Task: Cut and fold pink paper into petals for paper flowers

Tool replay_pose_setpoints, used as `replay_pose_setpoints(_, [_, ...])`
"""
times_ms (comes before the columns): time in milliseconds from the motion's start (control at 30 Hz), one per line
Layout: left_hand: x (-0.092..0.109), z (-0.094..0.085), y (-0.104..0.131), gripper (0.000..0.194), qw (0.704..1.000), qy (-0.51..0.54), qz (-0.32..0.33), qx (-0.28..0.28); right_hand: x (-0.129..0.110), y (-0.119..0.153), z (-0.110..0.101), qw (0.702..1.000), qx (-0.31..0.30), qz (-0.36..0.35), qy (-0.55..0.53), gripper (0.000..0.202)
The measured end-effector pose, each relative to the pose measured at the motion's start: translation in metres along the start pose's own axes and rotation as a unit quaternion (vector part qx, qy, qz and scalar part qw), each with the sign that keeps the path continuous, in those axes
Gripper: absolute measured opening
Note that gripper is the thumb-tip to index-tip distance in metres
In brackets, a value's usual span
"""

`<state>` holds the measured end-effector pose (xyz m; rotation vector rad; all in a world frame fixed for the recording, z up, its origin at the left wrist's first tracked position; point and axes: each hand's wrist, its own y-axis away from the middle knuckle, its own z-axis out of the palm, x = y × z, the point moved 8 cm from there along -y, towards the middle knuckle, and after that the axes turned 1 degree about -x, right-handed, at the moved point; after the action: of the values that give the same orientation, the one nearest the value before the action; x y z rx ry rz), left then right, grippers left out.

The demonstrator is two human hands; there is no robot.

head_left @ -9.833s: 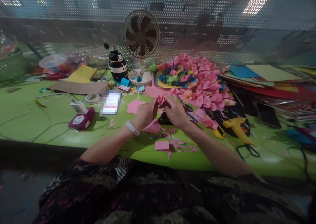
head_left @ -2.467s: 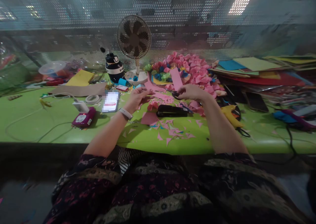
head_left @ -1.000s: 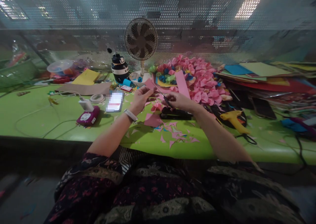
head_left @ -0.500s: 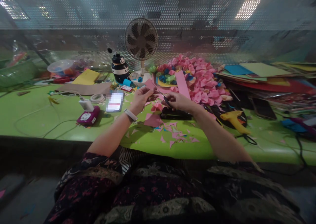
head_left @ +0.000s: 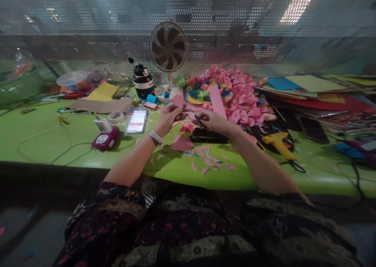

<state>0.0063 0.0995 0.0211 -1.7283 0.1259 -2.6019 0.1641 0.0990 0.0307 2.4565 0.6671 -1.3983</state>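
Note:
My left hand pinches a small piece of pink paper above the green table. Dark-handled scissors are gripped in my right hand, their blades pointing up and left toward the paper. Just behind my right hand a long pink strip leans against a big heap of folded pink paper pieces. Below my hands lie a black stapler-like object, a pink paper square and scattered pink scraps.
A fan and a dark bottle stand behind. Left are a lit phone, a tape roll and a purple power adapter with cables. On the right are a yellow glue gun, a dark phone and stacked coloured sheets.

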Motion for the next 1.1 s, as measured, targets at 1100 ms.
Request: replay_pose_setpoints(1100, [0.0039, 0.0018, 0.0013, 0.017, 1.0, -0.011, -0.001, -0.009, -0.0097, 0.0017, -0.003, 0.999, 0.033, -0.008, -0.037, 0.056])
